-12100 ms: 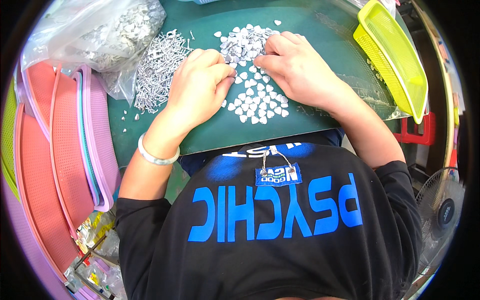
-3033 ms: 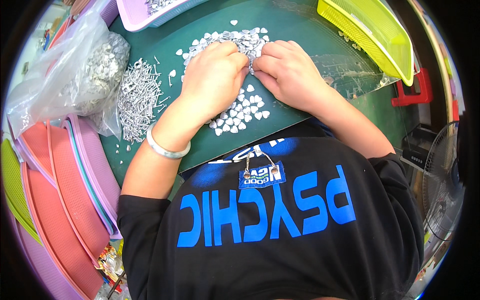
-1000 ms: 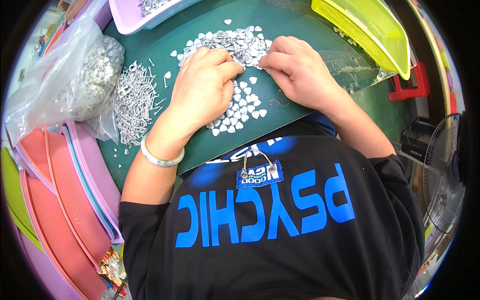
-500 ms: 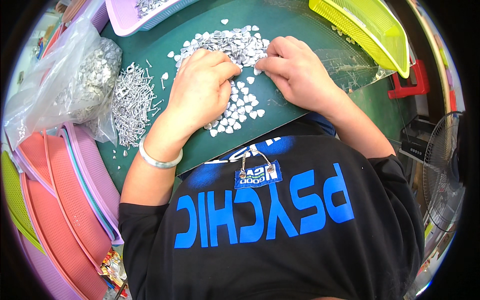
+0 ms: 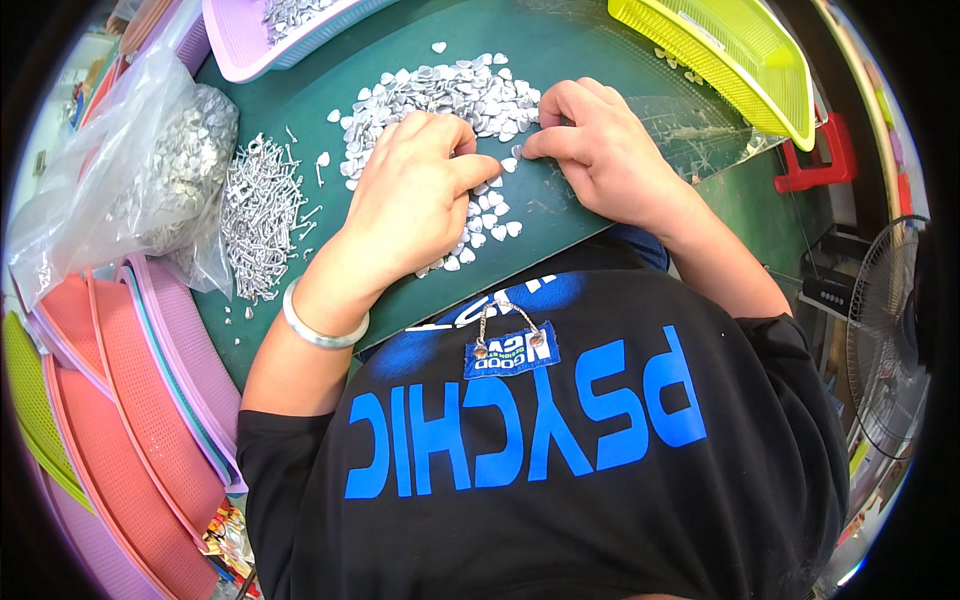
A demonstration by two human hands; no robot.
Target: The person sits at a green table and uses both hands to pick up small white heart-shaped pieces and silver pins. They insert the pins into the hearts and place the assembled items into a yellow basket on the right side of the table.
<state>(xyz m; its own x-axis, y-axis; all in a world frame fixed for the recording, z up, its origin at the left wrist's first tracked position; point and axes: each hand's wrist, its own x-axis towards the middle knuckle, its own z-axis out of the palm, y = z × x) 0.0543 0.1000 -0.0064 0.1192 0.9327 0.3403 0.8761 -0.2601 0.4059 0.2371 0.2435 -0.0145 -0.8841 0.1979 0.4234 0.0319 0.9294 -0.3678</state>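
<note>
Many small silver heart-shaped pieces [image 5: 450,92] lie heaped on the green table. A looser group of hearts [image 5: 488,212] is spread nearer to me. My left hand [image 5: 415,190] rests palm down over the heap's left side, thumb stretched right and apart from the bent forefinger; its other fingertips are hidden. Just below the thumb tip lies a heart. At the right, my right hand [image 5: 600,150] has thumb and forefinger pinched at the edge of a single heart piece [image 5: 516,151]. Another heart [image 5: 509,165] lies right beside it, between the two hands.
Left of my arm is a pile of small silver metal pins [image 5: 262,220], beside a clear plastic bag [image 5: 180,170] of hearts. A purple basket [image 5: 240,60] and a lime-green basket [image 5: 720,60] stand at the back. Stacked baskets [image 5: 130,400] crowd the left; a fan [image 5: 885,340] stands right.
My left thumb has stretched out to the right, away from the curled fingers. My right hand has shifted slightly down and right, with a heart at its fingertips.
</note>
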